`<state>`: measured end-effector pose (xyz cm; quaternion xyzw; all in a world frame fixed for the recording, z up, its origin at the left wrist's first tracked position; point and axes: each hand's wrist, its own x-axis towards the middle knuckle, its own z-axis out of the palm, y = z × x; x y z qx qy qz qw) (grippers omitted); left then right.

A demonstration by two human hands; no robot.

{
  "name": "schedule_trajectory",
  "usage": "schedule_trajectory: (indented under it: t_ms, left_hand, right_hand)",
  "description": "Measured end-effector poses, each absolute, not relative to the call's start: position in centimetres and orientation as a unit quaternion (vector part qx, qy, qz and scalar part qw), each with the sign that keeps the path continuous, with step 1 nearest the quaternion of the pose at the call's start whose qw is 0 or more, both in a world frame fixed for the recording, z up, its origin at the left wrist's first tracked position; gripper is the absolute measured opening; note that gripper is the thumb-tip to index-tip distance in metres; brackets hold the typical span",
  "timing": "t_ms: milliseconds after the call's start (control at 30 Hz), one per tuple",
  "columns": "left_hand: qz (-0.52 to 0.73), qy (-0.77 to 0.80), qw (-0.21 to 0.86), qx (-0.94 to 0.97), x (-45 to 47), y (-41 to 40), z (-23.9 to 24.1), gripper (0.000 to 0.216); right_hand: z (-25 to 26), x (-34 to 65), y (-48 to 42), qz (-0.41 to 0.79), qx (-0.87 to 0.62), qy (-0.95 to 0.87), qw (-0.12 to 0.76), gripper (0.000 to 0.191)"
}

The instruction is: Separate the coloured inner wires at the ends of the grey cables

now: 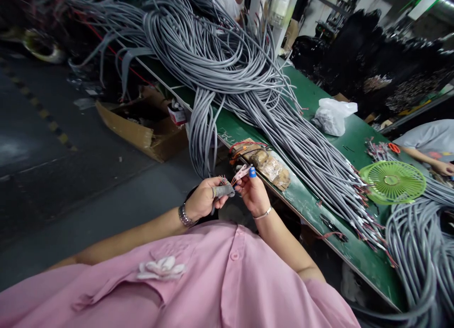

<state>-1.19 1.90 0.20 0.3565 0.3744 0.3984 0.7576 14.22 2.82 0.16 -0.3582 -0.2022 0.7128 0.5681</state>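
My left hand (205,196), a watch on its wrist, is closed round the end of a grey cable (223,190). Thin coloured wires (232,180) stick out of that end towards my other hand. In front of my chest, my right hand (254,194) pinches a small pale pink piece (242,172) that looks like a clip; the wires reach up to it. A blue cover (252,172) sits on one of its fingertips. Just beyond, at the table's edge, lies a worn, taped block (271,168) with red and orange wires beside it.
Bundles of grey cable (213,58) are heaped along the green table (378,276). On it are a white plastic bag (333,117), a green round basket-like grille (392,181) and a dark hand tool (333,227). A cardboard box (142,129) stands on the floor. A co-worker's arm (425,160) is at right.
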Motion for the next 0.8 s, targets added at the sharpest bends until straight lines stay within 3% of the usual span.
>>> schedule_trajectory:
  t_ms: [400, 800]
  left_hand:
    - [0.390, 0.391, 0.749, 0.366, -0.8, 2.3, -0.4, 0.017]
    - [0.415, 0.383, 0.725, 0.394, -1.5, 1.1, 0.3, 0.020]
  right_hand:
    - [-0.1, 13.8, 3.1, 0.702, -0.352, -0.170, 0.596, 0.025]
    - [-0.1, 13.9, 3.0, 0.727, -0.337, -0.157, 0.577, 0.032]
